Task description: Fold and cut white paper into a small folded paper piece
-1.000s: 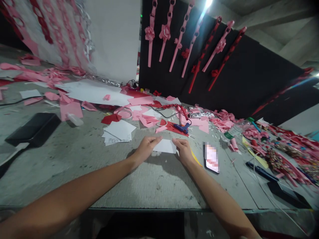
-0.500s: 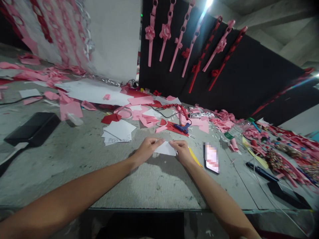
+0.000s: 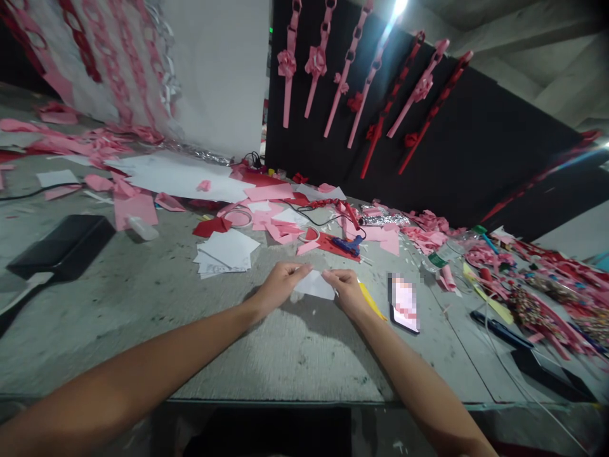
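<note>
Between my two hands is a small piece of white paper (image 3: 316,285), held up just above the grey table (image 3: 304,362). My left hand (image 3: 284,282) pinches its upper left edge between thumb and fingers. Its upper right edge is in a pinch of my right hand (image 3: 346,285). Part of a yellow object (image 3: 372,301) shows beside my right wrist; its other end is hidden. To the left of my hands lies a stack of white paper sheets (image 3: 226,252), the lower ones with printing on them.
A phone (image 3: 404,304) lies right of my hands, a black power bank (image 3: 61,247) far left. Behind my hands are a blue glue gun (image 3: 349,244), a tape ring (image 3: 309,236) and pink paper scraps (image 3: 269,192). A plastic bottle (image 3: 445,254) lies at the right.
Hardly anything differs. My hands hold the white paper in almost the same place, with a very slight shift of the right hand.
</note>
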Motion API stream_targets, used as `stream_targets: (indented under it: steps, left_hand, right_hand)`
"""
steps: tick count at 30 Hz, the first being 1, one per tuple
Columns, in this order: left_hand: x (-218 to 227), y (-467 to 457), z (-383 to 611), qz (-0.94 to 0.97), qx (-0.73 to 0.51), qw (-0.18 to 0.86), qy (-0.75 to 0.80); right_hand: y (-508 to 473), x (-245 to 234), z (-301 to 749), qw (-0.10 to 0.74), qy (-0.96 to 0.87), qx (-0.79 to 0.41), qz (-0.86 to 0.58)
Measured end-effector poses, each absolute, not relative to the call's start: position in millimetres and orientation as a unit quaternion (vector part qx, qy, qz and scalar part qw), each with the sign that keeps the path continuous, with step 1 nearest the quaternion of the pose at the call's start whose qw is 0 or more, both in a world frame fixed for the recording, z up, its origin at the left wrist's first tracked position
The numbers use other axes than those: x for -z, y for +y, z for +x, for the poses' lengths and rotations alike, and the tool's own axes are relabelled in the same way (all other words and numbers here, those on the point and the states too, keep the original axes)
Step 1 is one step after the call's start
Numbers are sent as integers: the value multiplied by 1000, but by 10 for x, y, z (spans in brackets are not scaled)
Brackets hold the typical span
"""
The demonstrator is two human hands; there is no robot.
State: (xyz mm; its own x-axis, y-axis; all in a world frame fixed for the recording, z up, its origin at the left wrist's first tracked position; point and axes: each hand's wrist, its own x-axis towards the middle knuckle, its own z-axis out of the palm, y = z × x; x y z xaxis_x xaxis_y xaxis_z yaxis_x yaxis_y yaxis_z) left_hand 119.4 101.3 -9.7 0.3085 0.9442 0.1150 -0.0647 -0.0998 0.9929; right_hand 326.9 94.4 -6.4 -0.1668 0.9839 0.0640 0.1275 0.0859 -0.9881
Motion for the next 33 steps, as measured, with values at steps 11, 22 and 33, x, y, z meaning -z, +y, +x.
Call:
stream_targets:
  steps: [11,22,33]
  left_hand:
    - [140,1029,1199,581,-451,567,369]
    - [125,1013,1190,591,-447,561,369]
    - [165,1000,1204,597,-450,551,370]
  right_hand:
    - [988,182,3294,436,-573,-518,-461]
    - [982,190,3321,429,-588,-509,-460]
    - [952,151,3281,427,-587,-505,-467]
